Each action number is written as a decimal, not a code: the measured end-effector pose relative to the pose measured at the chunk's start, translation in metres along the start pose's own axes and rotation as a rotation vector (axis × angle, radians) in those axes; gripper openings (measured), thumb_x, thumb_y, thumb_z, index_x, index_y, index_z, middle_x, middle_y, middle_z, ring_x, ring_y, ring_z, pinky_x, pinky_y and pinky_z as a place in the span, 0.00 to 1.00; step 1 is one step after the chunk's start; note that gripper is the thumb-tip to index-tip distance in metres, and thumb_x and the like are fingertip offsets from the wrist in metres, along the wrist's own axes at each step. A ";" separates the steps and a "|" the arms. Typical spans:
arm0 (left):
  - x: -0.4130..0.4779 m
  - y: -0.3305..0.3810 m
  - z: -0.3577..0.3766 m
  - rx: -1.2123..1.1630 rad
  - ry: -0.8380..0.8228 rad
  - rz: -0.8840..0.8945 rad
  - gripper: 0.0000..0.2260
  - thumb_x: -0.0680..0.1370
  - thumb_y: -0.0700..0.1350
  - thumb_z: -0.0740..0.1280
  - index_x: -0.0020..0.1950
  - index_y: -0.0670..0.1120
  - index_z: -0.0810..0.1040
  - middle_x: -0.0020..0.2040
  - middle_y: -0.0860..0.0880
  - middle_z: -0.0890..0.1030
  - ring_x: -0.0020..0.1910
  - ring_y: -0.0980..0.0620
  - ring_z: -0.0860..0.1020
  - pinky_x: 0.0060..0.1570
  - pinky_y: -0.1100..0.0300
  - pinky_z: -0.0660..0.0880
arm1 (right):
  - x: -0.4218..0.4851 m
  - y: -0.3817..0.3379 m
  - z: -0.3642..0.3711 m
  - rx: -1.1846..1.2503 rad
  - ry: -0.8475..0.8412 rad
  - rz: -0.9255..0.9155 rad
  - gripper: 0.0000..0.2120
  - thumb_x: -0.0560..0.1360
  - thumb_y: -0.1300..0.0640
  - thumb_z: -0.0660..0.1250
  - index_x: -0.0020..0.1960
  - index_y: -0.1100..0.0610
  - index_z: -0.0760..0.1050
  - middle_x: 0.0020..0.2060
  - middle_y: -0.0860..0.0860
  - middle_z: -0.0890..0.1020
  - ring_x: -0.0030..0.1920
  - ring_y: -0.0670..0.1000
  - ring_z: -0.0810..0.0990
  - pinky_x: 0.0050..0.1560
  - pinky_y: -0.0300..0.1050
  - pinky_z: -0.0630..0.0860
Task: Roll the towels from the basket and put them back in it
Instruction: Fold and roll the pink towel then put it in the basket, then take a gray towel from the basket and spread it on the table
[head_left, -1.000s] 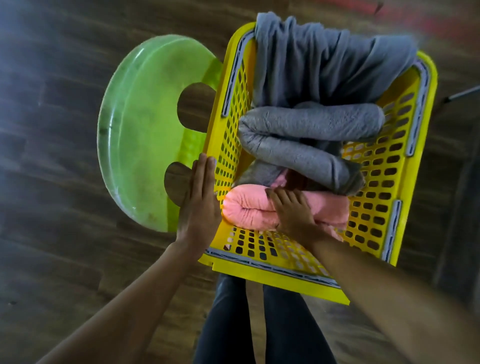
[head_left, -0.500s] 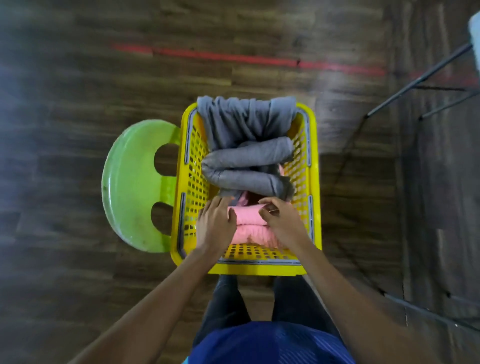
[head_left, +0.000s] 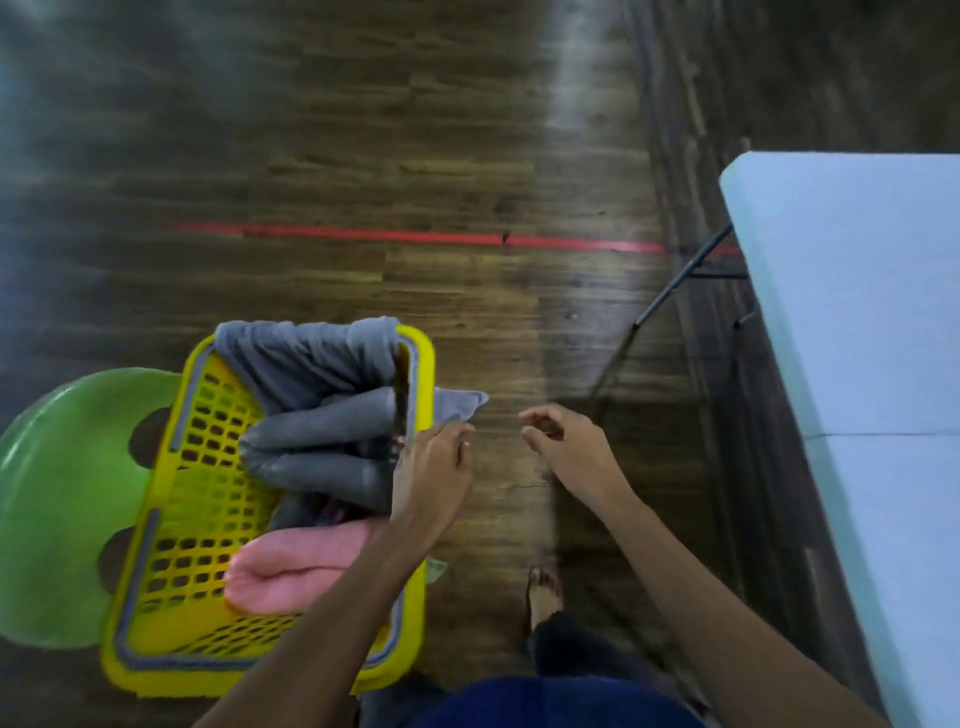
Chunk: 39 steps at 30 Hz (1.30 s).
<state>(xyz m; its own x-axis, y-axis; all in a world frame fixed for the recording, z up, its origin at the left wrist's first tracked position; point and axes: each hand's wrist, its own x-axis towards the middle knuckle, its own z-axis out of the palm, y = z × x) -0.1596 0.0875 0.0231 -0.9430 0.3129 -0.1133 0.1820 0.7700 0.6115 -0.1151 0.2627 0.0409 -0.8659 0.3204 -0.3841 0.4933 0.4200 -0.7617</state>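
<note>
Pinched in the grip of the left hand (head_left: 431, 467), a loose grey towel (head_left: 460, 406) pokes over the right rim of the yellow basket (head_left: 208, 467), the right hand (head_left: 569, 447) relaxed and empty beside it; a tug could drag the rolled towels (head_left: 322, 423) out.

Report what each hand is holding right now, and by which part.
The left hand pinches a grey towel near its corner, beside the basket. The right hand holds nothing.

The yellow basket (head_left: 208, 499) sits on a green stool (head_left: 57, 509). A pink rolled towel (head_left: 296, 566) and grey rolled towels (head_left: 322, 441) lie inside. The left hand (head_left: 431, 467) holds a grey towel corner (head_left: 460, 405) over the rim. The right hand (head_left: 566, 447) hangs loosely curled beside a white desk (head_left: 857, 312).
</note>
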 end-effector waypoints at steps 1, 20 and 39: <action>0.004 0.017 0.008 -0.009 -0.007 -0.006 0.10 0.78 0.42 0.64 0.57 0.48 0.81 0.55 0.47 0.82 0.55 0.44 0.79 0.52 0.51 0.76 | 0.006 0.004 -0.019 -0.008 -0.003 -0.005 0.07 0.77 0.55 0.68 0.54 0.51 0.80 0.45 0.45 0.83 0.46 0.43 0.80 0.48 0.34 0.74; 0.098 0.004 -0.006 -0.131 0.331 -0.451 0.10 0.78 0.43 0.62 0.57 0.50 0.80 0.51 0.52 0.80 0.52 0.49 0.78 0.49 0.51 0.75 | 0.167 -0.079 0.003 -0.230 -0.445 -0.312 0.05 0.75 0.57 0.67 0.49 0.49 0.80 0.41 0.46 0.83 0.43 0.45 0.80 0.44 0.41 0.76; 0.193 -0.032 0.032 -0.410 0.703 -1.184 0.09 0.78 0.42 0.62 0.53 0.45 0.81 0.49 0.43 0.82 0.50 0.42 0.79 0.50 0.49 0.75 | 0.336 -0.147 0.141 -0.928 -1.200 -1.003 0.31 0.70 0.64 0.70 0.72 0.54 0.67 0.67 0.54 0.70 0.65 0.58 0.72 0.64 0.48 0.71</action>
<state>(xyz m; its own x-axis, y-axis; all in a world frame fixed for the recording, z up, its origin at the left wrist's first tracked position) -0.3386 0.1417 -0.0436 -0.4414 -0.8146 -0.3763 -0.7702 0.1287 0.6247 -0.4901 0.1887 -0.0502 -0.2070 -0.8641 -0.4588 -0.6763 0.4653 -0.5711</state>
